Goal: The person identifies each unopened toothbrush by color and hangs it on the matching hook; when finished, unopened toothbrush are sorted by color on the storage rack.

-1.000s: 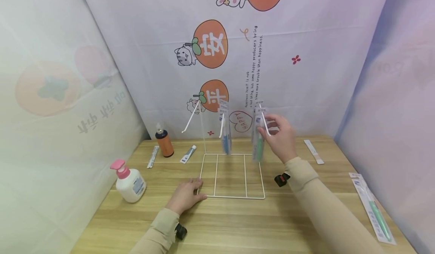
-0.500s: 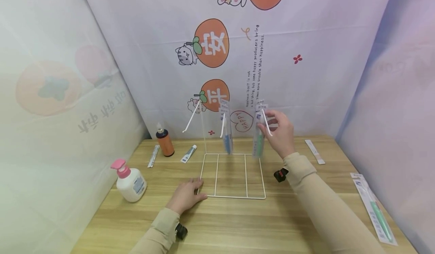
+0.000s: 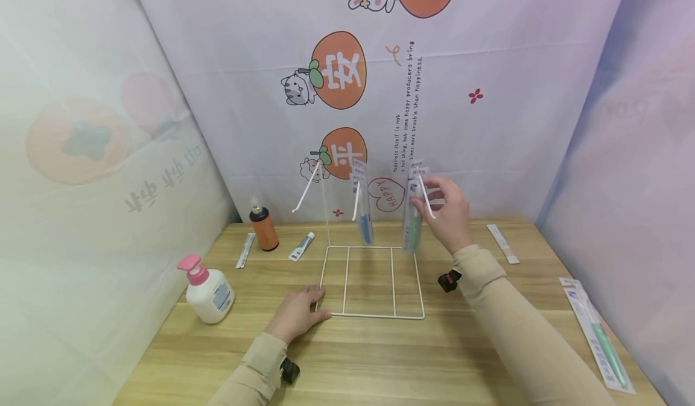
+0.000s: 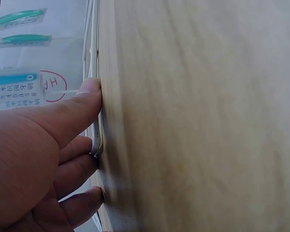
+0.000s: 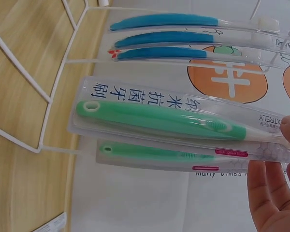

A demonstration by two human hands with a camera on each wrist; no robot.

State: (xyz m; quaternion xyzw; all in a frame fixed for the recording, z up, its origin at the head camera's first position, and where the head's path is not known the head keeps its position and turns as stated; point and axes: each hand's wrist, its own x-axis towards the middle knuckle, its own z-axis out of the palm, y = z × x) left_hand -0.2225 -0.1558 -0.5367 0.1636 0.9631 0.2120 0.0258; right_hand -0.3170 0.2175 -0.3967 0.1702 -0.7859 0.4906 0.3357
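A white wire display rack stands on the wooden table, three prongs jutting forward from its top. My left hand grips the front-left corner of its base, thumb and fingers on the wire. At the right prong, my right hand pinches the upper part of a packaged green toothbrush. Behind it hangs a second packaged green toothbrush. Packaged blue toothbrushes hang from the middle prong; three show in the right wrist view. Nothing hangs from the left prong.
Another packaged green toothbrush lies at the table's right edge. A flat white packet lies back right. On the left are a pump bottle, an orange bottle, a slim packet and a small toothpaste tube.
My right hand has risen slightly and now stays at the right prong with the green toothbrush, which sits a little higher. The blue toothbrushes have swung slightly. My left hand has stayed in place.
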